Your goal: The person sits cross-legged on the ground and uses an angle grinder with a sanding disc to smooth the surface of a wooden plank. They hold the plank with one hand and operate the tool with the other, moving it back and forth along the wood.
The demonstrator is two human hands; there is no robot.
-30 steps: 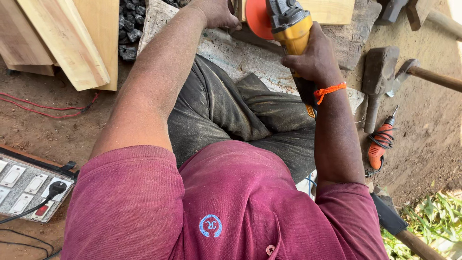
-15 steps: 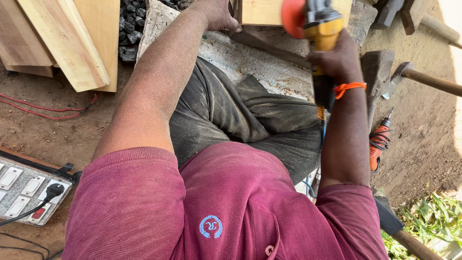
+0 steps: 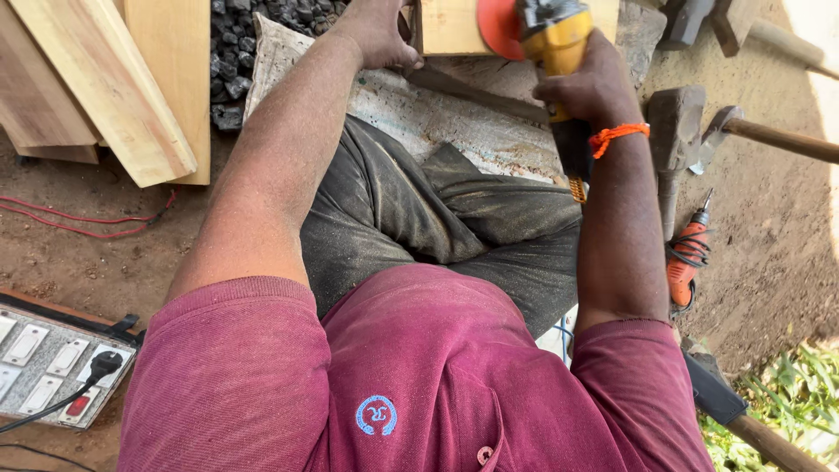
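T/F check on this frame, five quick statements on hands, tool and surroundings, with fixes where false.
1. The right hand grips a yellow power tool with an orange disc. True.
2. The left hand holds a hammer. False: it rests on a pale wooden block; the hammers lie on the ground to the right.
3. An orange band is tied round the right wrist. True.
4. The switchboard at lower left has nothing plugged in. False: a black plug sits in it.
5. The planks lie to the right of the person. False: they lie at upper left, next to dark stones.
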